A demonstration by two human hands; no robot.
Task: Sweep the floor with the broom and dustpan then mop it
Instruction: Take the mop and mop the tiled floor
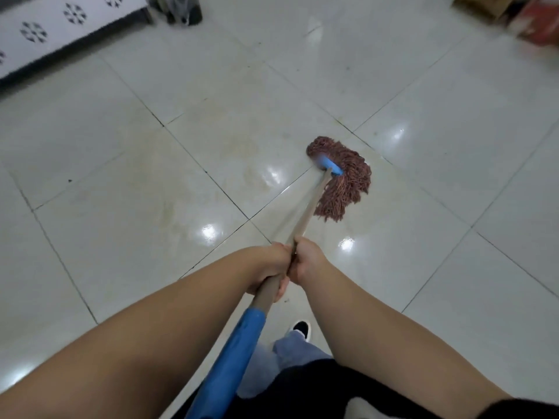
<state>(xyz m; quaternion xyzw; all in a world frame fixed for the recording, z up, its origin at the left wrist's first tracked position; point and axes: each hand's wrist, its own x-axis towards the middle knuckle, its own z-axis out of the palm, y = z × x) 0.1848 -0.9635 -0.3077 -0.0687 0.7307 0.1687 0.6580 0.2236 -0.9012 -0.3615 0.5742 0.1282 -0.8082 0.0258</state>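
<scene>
Tiled floor (151, 207): open on all sides of the mop (341, 179). Obstacles: patterned mat (60, 28) far left, dark object (181, 9) beside it, boxes (514, 13) far right.

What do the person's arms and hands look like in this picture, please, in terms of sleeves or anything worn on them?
Both forearms are bare from elbow to wrist. The left hand and the right hand wear no gloves, and no watch, ring or band shows on them. A dark sleeve edge appears at the right arm's upper end, in the picture's lower right corner. No sleeve shows on the left arm.
</scene>
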